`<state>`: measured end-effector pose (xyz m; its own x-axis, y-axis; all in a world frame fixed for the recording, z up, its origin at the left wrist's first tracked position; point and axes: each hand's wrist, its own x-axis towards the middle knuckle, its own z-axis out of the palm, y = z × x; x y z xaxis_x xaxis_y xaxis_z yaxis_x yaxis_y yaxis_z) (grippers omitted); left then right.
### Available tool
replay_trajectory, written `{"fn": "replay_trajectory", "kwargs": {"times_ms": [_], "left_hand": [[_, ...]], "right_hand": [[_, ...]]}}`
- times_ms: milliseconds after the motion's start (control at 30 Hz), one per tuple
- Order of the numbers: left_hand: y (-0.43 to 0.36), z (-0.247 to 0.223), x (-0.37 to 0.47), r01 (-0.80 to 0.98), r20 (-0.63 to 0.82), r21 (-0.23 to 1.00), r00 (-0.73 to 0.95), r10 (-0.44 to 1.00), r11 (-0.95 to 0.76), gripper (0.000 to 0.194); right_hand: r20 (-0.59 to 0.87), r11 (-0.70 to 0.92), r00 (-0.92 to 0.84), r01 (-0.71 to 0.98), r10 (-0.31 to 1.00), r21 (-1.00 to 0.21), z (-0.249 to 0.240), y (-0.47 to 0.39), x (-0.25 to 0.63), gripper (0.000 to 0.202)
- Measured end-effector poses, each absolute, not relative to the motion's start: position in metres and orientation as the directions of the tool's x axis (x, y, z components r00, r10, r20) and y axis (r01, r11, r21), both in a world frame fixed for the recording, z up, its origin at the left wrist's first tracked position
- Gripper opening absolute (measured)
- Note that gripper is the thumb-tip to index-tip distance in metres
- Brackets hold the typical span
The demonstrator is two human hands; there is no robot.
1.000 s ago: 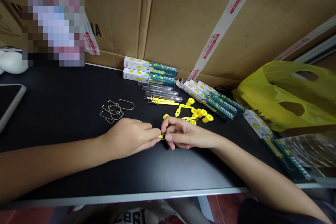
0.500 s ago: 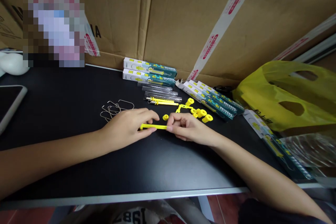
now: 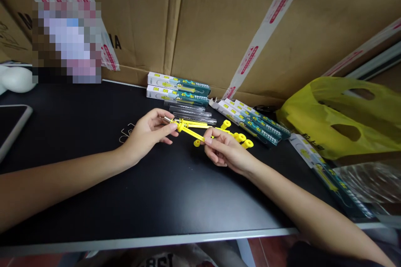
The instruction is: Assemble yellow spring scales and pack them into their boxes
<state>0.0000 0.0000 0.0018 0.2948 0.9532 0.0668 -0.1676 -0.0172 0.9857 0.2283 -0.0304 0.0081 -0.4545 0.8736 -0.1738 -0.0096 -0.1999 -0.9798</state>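
Yellow plastic is making the slim rod (image 3: 194, 134) seem light and stiff, though perhaps liable to snap if bent. It is spanning between both hands: the left hand (image 3: 151, 130) is pinching near its collared end, probably the surer hold; the right hand (image 3: 229, 150) is pinching its narrow tip.

Fingers of the right hand (image 3: 230, 150) hide one end of the yellow rod (image 3: 194, 134), while those of the left hand (image 3: 148, 131) partly cover the other. Left of the rod, bent wires (image 3: 125, 134) disappear behind the left hand; right of it, small yellow parts (image 3: 240, 137) are partly hidden by the right. Beyond the rod, fine print on the boxes (image 3: 178, 83) is too small to read. Far left of it, a pixelated patch (image 3: 67, 46) masks what lies there and the picture's edge cuts off a dark-screened device (image 3: 12, 123); far right, a yellow bag (image 3: 300, 110) runs out of view.
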Motion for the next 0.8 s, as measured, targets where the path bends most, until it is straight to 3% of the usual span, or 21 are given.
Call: {"fn": "replay_trajectory", "kwargs": {"times_ms": [433, 800], "left_hand": [[-0.021, 0.001, 0.01, -0.239, -0.154, 0.927, 0.459, 0.875, 0.288, 0.026], [-0.014, 0.002, 0.005, -0.22, 0.063, 0.976, 0.3, 0.952, 0.005, 0.023]], "right_hand": [[-0.164, -0.22, -0.539, -0.04, 0.826, -0.975, -0.001, -0.048, 0.21, 0.023], [-0.254, -0.221, -0.633, 0.133, 0.731, -0.966, 0.001, -0.051, 0.214, 0.022]]}}
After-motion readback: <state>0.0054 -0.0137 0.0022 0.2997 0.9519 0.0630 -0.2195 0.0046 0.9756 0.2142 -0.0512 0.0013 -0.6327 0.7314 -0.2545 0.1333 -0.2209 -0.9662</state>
